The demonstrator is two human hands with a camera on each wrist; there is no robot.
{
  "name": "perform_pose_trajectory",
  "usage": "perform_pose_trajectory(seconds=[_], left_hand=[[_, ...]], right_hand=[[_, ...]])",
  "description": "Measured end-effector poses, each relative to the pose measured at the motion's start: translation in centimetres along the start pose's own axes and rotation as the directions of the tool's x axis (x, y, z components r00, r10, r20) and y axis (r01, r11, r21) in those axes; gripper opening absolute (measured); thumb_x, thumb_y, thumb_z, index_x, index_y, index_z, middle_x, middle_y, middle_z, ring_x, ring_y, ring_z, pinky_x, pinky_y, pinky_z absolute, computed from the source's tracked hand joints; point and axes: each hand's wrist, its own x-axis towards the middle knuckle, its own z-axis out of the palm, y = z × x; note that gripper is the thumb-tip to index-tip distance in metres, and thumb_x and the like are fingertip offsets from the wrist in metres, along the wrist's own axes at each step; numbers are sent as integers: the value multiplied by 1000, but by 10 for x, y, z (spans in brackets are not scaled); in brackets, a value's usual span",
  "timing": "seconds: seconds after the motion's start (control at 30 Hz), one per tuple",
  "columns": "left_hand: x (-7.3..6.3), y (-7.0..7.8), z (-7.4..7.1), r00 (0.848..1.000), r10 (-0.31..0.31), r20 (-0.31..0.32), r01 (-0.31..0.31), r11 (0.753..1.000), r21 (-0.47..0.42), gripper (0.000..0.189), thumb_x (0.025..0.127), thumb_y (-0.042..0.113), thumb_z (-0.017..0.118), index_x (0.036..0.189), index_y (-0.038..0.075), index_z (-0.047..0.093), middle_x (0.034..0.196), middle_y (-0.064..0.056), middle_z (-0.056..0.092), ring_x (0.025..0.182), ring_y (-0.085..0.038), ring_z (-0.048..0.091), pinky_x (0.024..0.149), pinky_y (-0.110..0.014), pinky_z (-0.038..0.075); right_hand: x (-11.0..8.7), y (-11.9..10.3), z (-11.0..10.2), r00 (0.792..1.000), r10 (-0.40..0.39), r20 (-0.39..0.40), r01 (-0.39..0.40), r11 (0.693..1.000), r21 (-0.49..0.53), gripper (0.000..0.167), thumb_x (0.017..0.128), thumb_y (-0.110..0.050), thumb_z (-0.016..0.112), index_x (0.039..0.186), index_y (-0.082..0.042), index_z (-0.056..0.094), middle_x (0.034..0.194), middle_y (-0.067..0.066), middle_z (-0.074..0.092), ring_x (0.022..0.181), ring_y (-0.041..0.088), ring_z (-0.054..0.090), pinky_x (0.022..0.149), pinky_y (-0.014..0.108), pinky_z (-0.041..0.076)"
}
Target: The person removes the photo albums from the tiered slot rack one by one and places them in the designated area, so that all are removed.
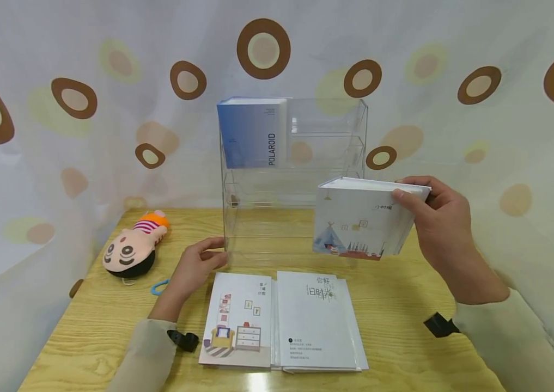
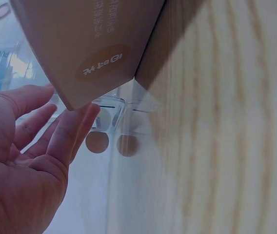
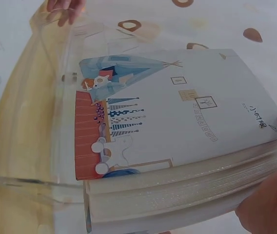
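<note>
The head view faces forward and down over the worktop [image 1: 404,326]. 2 wrist views peer closer, sharing the clear rack [image 1: 296,178].

My left forearm [image 1: 144,351] comes in from seven o'clock, with my left hand [image 1: 200,262] at eight, its fingers loosely bent; whether their tips press on anything, I can't quite tell. My right forearm [image 1: 514,326] enters from four o'clock and my right hand [image 1: 445,223] sits near three, thumb [image 1: 411,202] pinching opposite its fingers, pointing toward ten.
</note>
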Motion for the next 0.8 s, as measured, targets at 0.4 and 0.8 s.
perform_pose_trajectory(seconds=[0.4,0.8], left_hand=[[-2,-3,0,1000,-1,5,1,1000,-11,54,114,20,68,164,5,55,162,-22,61,135,-39,73,113,-50,65],[2,-3,-1,1000,16,6,-16,1000,-16,53,114,21,69,163,5,57,161,-22,62,135,-39,73,111,-48,66]], right_hand=[[-23,22,-32,1000,22,-9,-22,1000,-17,15,104,-7,79,117,-14,80,107,-11,80,98,7,69,86,9,58],[-43,39,-62,998,58,-31,-59,998,-32,18,103,-2,79,116,-14,83,99,-11,81,92,4,71,80,10,58]])
